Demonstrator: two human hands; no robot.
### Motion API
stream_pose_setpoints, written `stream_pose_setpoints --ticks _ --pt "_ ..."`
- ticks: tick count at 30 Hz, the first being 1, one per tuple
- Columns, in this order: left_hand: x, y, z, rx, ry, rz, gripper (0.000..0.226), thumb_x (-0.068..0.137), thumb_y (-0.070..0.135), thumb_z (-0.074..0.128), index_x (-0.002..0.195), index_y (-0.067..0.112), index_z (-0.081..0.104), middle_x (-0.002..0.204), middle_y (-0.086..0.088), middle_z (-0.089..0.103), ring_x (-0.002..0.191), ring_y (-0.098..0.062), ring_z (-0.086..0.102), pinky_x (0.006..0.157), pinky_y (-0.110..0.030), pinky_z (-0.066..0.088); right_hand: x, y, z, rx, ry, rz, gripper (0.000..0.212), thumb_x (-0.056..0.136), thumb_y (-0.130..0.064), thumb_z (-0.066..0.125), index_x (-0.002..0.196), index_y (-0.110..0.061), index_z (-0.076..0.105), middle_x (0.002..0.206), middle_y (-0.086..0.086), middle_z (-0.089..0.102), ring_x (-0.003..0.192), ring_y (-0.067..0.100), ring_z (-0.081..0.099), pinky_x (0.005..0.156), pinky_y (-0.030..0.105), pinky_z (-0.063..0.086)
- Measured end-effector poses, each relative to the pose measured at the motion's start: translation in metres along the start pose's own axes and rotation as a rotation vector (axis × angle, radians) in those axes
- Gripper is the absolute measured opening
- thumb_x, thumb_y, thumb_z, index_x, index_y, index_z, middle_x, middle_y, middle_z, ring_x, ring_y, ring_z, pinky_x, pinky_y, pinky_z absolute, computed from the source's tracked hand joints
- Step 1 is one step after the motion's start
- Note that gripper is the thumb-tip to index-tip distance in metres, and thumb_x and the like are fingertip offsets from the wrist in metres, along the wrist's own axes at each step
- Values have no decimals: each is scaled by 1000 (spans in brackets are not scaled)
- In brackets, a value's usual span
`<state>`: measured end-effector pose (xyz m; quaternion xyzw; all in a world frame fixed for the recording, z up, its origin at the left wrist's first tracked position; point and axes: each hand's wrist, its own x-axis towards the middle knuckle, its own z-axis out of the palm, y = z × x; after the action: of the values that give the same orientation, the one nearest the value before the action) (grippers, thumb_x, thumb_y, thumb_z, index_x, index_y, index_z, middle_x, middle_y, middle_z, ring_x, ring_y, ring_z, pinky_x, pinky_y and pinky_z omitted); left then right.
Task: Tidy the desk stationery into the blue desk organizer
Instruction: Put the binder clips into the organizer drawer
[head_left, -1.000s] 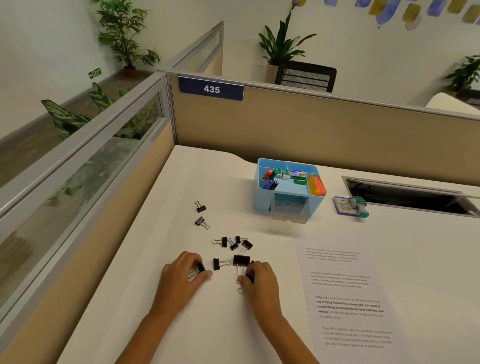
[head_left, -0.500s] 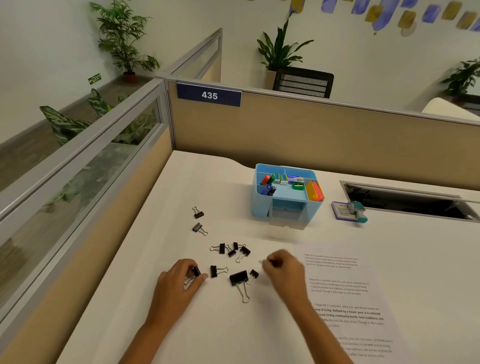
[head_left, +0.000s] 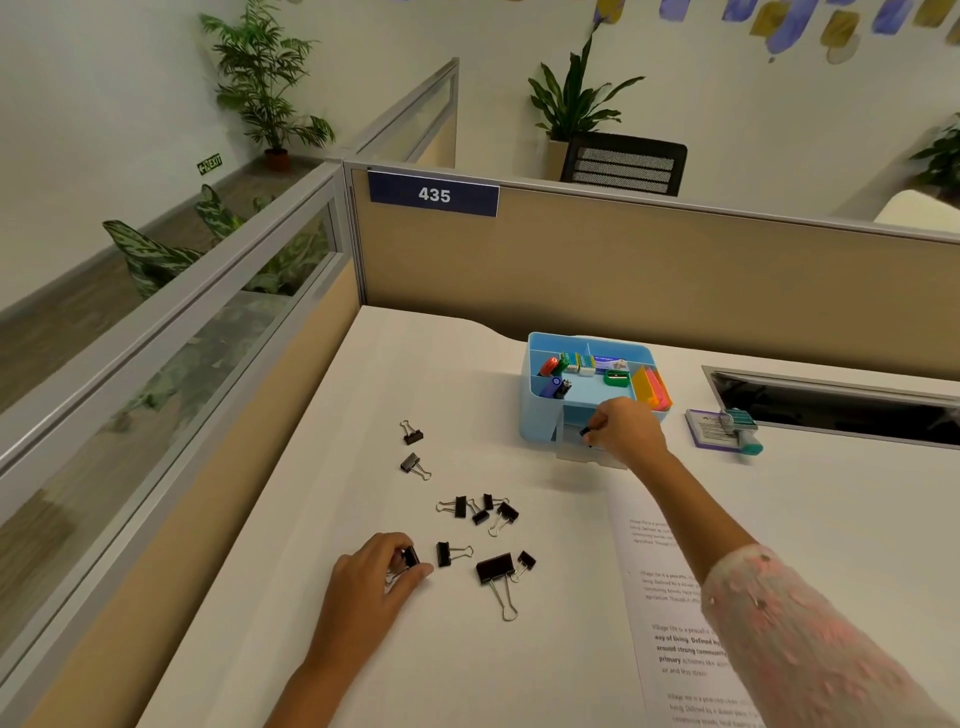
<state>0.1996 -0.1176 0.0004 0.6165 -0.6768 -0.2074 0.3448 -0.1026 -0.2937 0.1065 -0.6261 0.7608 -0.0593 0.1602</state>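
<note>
The blue desk organizer (head_left: 535, 395) stands at the back of the white desk, with coloured small items and sticky notes in its top compartments. My right hand (head_left: 626, 434) is at its open front drawer and pinches a small black binder clip (head_left: 586, 432). My left hand (head_left: 371, 577) rests on the desk nearer me, fingers curled round another black binder clip (head_left: 411, 556). Several more black binder clips lie loose between the hands, the largest one (head_left: 496, 569) close to my left hand and two (head_left: 413, 449) further left.
A printed paper sheet (head_left: 670, 597) lies on the desk under my right forearm. A purple pad with a teal stapler-like item (head_left: 727, 428) sits right of the organizer. A cable slot (head_left: 831, 408) opens in the desk at the back right. Beige partition walls (head_left: 623, 270) bound the desk.
My right hand has moved from the pile of clips up to the organizer's front drawer, carrying a small clip. My left hand has stayed on its clip.
</note>
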Motion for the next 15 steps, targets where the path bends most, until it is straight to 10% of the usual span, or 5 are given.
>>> stream_pose_setpoints --ticks 9,15 --pt "2 8 -4 -55 2 -9 29 75 48 63 94 26 60 79 21 56 80 -1 55 66 -13 43 -61 -21 11 469 403 -112 14 86 -14 64 98 -9 70 97 6 71 87 15 62 76 23 51" --pt "1 36 5 -114 1 66 25 81 32 68 103 21 62 86 19 56 82 6 49 71 -6 39 -147 -52 57 811 -64 -131 26 77 -24 75 101 -14 72 86 -4 72 78 7 67 75 19 54"
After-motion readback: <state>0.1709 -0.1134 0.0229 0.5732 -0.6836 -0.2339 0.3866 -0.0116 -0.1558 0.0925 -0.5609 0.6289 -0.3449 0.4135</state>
